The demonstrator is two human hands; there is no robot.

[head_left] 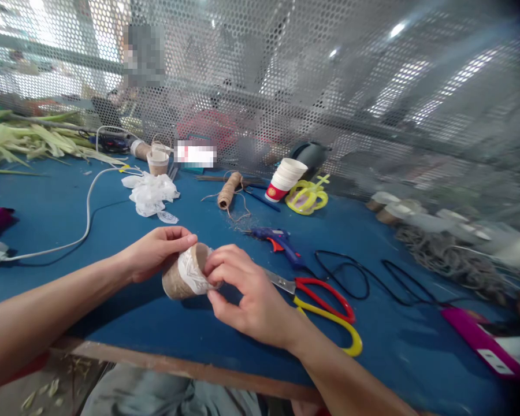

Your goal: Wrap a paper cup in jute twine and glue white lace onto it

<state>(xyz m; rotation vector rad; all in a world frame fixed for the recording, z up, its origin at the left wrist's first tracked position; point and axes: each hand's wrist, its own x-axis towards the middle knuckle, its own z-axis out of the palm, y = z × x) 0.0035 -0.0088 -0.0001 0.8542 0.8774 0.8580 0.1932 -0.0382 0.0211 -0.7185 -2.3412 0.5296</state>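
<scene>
1. Perforated metal screen (260, 69): far side, beyond the grip. Blue table (398, 323) runs under it all.
2. Left hand (164, 248): closed on the cup's side and rim, thumb up top. Seems the steadying hand; firm but light, so the wall doesn't buckle.
3. Right hand (247, 289): thumb and fingers pinched together on the lace at the rim, some fingertips at the mouth. Good backing for pressing, I'd say.
4. Red-and-yellow-handled scissors (303, 282): right of the grip, blades partly behind the right hand. Watch the wrist there.
5. Glue gun (291, 251): beyond and right; hot or not, can't tell. Fingers clear of the nozzle.
6. White lace heap (149, 193): beyond, left.
7. Twine-wrapped cup (175, 280): between both hands, tilted, mouth rightward. Touching the table? Can't tell.
8. Twine roll (229, 190): beyond the grip.
9. Lace band (190, 271): around the cup near the rim. Best smoothed flat, edge even, pressed bit by bit.
</scene>
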